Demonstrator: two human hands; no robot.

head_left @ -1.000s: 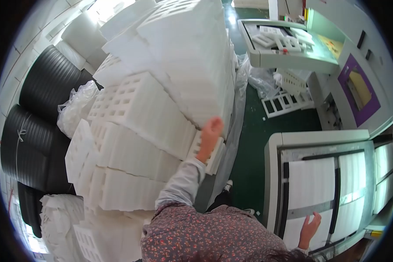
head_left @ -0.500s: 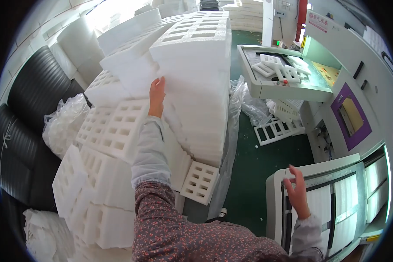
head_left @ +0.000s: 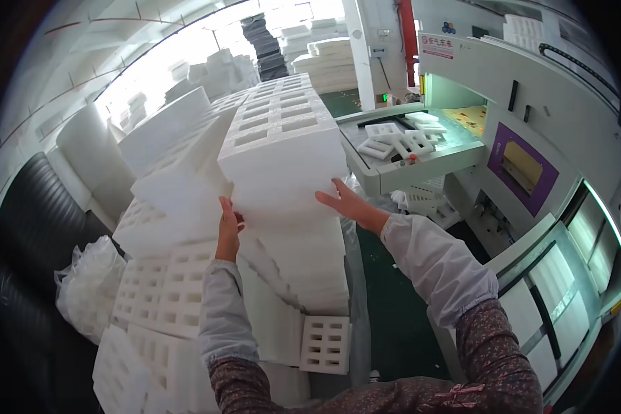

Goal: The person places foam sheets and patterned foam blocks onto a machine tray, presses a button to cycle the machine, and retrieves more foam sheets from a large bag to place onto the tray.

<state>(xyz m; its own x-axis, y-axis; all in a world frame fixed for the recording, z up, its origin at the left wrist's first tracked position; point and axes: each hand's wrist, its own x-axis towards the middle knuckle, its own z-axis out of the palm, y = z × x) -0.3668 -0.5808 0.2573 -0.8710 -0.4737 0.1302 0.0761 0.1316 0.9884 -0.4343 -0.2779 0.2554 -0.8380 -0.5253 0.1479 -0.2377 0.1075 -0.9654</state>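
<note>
A tall stack of white foam sheets with rectangular cut-outs (head_left: 283, 162) stands before me. My left hand (head_left: 229, 226) is at the stack's left front edge, with fingers upright and a little apart. At the right front edge is my right hand (head_left: 352, 205), its thumb and forefinger spread against the foam. Both hands are open, level with the lower part of the top block. Whether either one bears any weight I cannot tell. Lower down, a small foam piece with several holes (head_left: 326, 343) leans at the stack's foot.
More slotted foam blocks (head_left: 165, 286) are piled on the left, beside a clear plastic bag (head_left: 93, 283) and black rolls (head_left: 38, 214). To the right stands a machine (head_left: 524, 90) with a tray (head_left: 372, 178) holding loose foam frames. Another machine bed (head_left: 545, 303) is at lower right.
My right hand has come from above the lower right machine bed to the stack's right edge. My left hand remains at the stack's left side. The view has tilted upward.
</note>
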